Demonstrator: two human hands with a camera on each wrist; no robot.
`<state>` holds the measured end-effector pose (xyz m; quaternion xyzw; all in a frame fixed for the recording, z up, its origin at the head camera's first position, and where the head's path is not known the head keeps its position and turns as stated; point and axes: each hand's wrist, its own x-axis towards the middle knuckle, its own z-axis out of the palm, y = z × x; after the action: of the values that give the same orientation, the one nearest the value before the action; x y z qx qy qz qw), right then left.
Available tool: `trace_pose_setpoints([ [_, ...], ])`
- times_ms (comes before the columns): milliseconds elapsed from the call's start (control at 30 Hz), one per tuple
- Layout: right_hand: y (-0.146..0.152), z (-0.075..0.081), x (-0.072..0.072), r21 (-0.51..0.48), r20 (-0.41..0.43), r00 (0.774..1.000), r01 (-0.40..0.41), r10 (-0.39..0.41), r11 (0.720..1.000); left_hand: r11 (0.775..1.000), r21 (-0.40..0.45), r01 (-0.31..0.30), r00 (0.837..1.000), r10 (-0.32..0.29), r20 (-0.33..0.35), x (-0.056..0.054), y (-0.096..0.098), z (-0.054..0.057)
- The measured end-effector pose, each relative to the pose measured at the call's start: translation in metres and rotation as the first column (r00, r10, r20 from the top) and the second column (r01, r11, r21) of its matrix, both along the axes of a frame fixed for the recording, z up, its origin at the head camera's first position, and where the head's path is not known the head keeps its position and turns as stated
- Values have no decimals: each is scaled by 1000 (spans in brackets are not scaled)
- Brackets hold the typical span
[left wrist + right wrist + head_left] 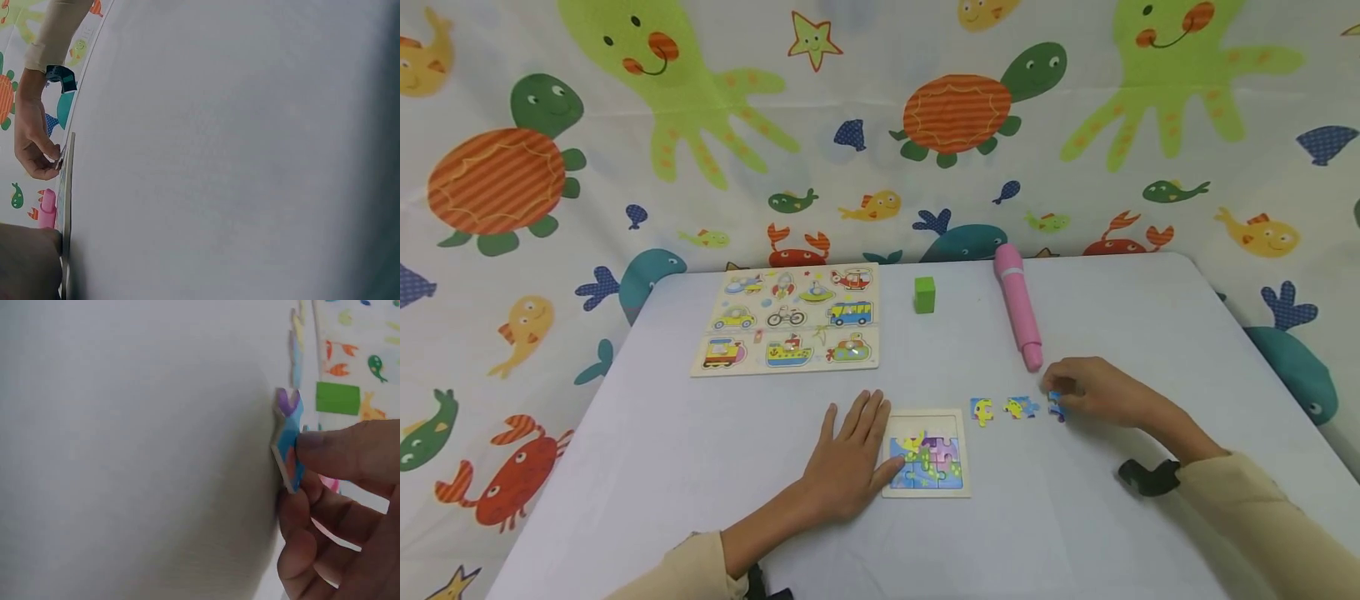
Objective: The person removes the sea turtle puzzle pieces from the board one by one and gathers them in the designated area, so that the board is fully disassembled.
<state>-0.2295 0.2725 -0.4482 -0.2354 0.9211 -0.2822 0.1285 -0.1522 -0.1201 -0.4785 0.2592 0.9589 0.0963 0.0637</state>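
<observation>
My left hand lies flat with fingers straight, partly on the table and partly along the left rim of a small square puzzle tray. Its thumb touches the joined pieces in the lower part of the tray. To the right, my right hand pinches a blue jigsaw piece between thumb and fingers, tilted up in the right wrist view. Two loose jigsaw pieces, a yellow one and a yellow-and-blue one, lie between tray and right hand.
A wooden vehicle puzzle board lies at the back left. A green block and a pink tube-shaped object are at the back. Behind the white table hangs a sea-animal cloth.
</observation>
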Motion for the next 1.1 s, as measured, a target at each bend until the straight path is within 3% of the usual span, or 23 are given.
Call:
trace_pose_setpoints([
  [133, -5, -3, 3, 86, -57, 998, 39, -34, 996, 1000, 15, 0, 1000, 0, 20, 0, -1, 0],
  [267, -15, 1, 14, 137, -171, 985, 59, -35, 989, 999, 37, 5, 999, -7, 51, -1, -2, -1],
  [367, -36, 7, 24, 122, -264, 965, 27, 6, 992, 999, 36, 1, 996, -5, 87, -2, -3, 0],
  [467, -70, 11, 32, 100, -304, 948, -67, 94, 993, 1000, 28, -6, 994, 3, 106, -2, -3, 1],
  [667, -140, 10, 40, 85, -225, 919, -312, 323, 946, 1000, -5, 4, 996, -3, 91, -2, -4, 0],
  [767, -162, 5, 41, 81, -170, 910, -368, 377, 926, 1000, -9, 12, 996, -12, 86, -2, -4, -2],
  [867, -175, 0, 40, 73, -133, 916, -372, 379, 925, 1000, -8, 13, 996, -12, 91, -1, -4, -1],
  [1100, -190, -7, 44, -21, -87, 955, -287, 284, 958, 1000, -9, 4, 996, -4, 88, -1, -4, 1],
])
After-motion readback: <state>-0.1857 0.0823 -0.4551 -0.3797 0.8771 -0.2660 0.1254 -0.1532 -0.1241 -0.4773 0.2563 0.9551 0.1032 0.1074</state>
